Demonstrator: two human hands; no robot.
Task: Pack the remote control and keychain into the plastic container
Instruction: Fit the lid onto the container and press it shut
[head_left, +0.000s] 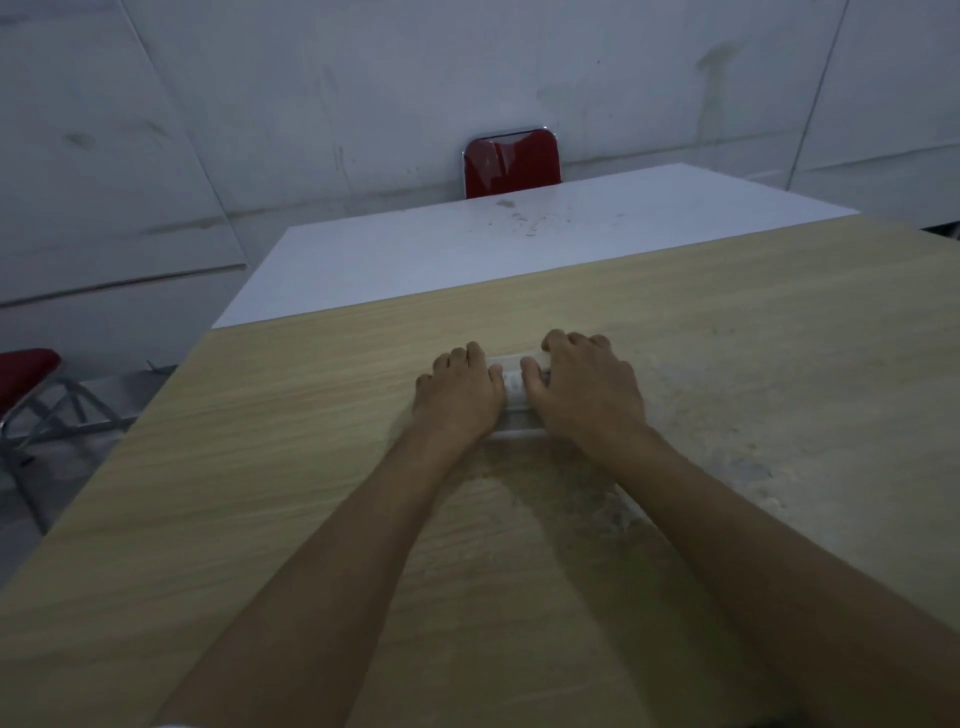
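A clear plastic container (514, 395) lies on the wooden table (291, 467), mostly covered by my two hands. My left hand (457, 395) presses on its left side and my right hand (587, 387) on its right side, with both thumbs on the lid. Only a narrow strip of the lid shows between the hands. Something pale shows through that strip, too blurred to name. Neither the remote control nor the keychain can be made out.
A white table (467, 249) butts against the far edge of the wooden one. A red chair (511, 161) stands behind it by the grey wall. Another red chair (26, 379) with a metal frame stands at the left.
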